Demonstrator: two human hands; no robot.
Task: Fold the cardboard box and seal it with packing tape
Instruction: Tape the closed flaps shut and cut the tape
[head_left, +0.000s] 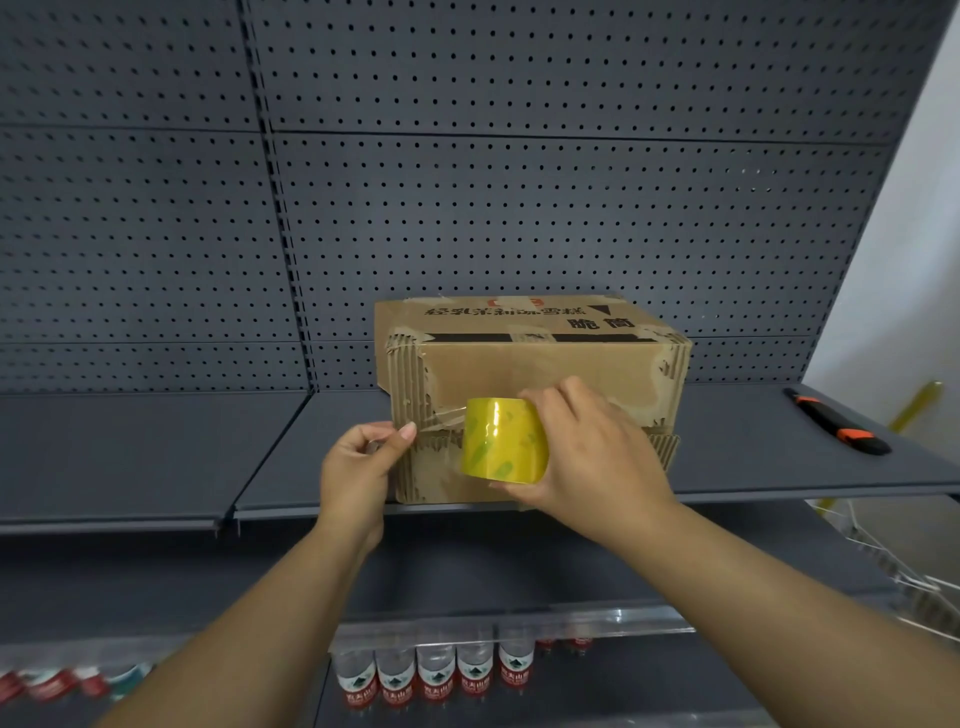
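the worn brown cardboard box (530, 384) is sitting on the dark grey metal shelf (156, 447). the left hand (358, 467) is pinching the tape end at its corner; the right hand (587, 457) is gripping the yellow packing-tape roll (504, 441). pulling taut along the seam should be avoiding wrinkles.

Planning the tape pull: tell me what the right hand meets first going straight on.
Probably the cardboard box: the right hand, gripping the tape roll, points at its front face, with the roll apparently already against it.
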